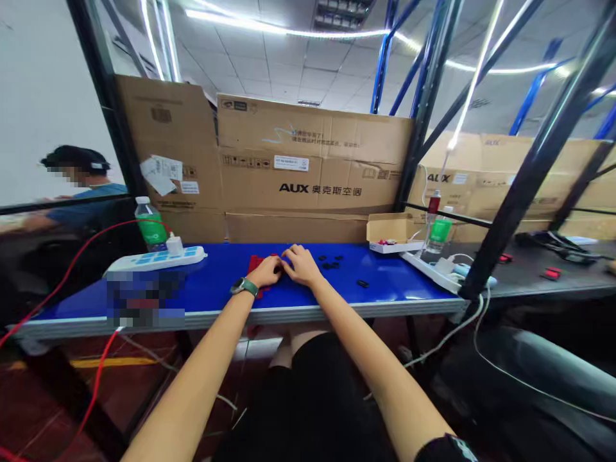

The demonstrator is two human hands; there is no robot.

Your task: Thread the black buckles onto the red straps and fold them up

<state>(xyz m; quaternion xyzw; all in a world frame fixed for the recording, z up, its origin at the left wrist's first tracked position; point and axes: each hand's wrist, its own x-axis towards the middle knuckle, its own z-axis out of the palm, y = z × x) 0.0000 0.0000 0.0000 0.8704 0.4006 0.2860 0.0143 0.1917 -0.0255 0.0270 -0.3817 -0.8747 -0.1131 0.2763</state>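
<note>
My left hand (pixel 266 271), with a watch on its wrist, is closed over red pieces (pixel 255 262) on the blue tabletop. A small dark bit (pixel 278 270) shows at its fingertips, too small to name. Right beside it, my right hand (pixel 302 264) has bent fingers whose tips meet the left fingers; what they pinch is hidden. To the right of my hands lie several small black parts (pixel 331 265), and one more black part (pixel 362 283) sits nearer the front edge.
An open cardboard box (pixel 392 246) with small red items stands at the back right. White power strips (pixel 158 258) and a bottle (pixel 150 224) are at the left; another bottle (pixel 439 231) is at the right. Cardboard (pixel 312 160) walls the back. A person (pixel 91 192) sits at far left.
</note>
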